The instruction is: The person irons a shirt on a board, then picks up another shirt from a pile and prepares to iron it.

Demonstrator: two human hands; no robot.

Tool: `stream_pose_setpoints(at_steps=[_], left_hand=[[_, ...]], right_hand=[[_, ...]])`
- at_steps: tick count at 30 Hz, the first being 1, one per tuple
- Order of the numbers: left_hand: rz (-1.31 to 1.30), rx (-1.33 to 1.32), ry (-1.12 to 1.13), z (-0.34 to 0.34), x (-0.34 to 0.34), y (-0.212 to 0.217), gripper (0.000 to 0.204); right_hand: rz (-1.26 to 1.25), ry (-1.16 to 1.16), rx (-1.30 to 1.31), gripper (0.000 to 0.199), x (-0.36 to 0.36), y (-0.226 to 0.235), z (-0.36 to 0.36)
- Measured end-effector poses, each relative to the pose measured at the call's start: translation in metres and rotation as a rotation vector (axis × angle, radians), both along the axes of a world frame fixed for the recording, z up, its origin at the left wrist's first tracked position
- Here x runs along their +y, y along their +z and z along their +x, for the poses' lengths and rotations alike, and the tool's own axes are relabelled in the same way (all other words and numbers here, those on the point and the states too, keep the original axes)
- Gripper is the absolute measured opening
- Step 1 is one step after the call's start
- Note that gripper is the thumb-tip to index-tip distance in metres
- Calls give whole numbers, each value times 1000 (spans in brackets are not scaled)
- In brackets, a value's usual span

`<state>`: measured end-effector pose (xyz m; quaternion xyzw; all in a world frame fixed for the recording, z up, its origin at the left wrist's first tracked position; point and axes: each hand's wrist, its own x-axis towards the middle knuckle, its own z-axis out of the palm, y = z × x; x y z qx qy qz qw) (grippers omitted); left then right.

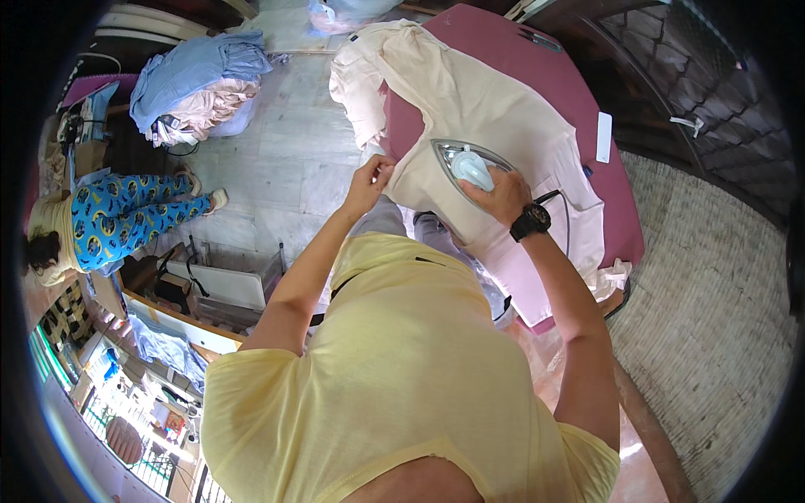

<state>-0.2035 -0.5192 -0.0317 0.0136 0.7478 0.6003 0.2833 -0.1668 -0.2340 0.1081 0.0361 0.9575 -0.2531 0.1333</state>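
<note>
A cream garment [495,109] is spread over a maroon-covered ironing board [482,33], its far part bunched and hanging off the left side. My right hand [501,198] is closed round the handle of a clothes iron [471,168], pale blue on top with a shiny metal rim. The iron rests on the garment, its tip toward the upper left. At the board's left edge, my left hand [369,183] pinches the near left edge of the garment. A dark cord [567,222] runs beside my right wrist, which wears a black watch.
A white rectangular piece [604,137] lies at the board's right edge, a dark clip-like item [539,38] at its far end. Piled clothes [197,80] stand at the far left. Another person in blue patterned trousers [126,214] is at the left. A dark lattice gate [704,92] borders the right.
</note>
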Motion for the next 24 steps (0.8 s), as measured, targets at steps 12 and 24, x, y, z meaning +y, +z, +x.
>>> stream_pose_setpoints(at_steps=[12, 24], left_hand=[[-411, 555, 70, -31, 7, -8, 18], [-220, 788, 183, -187, 81, 49, 18]], right_hand=[[-16, 57, -60, 63, -1, 3, -6], [-51, 35, -60, 59, -45, -3, -24]])
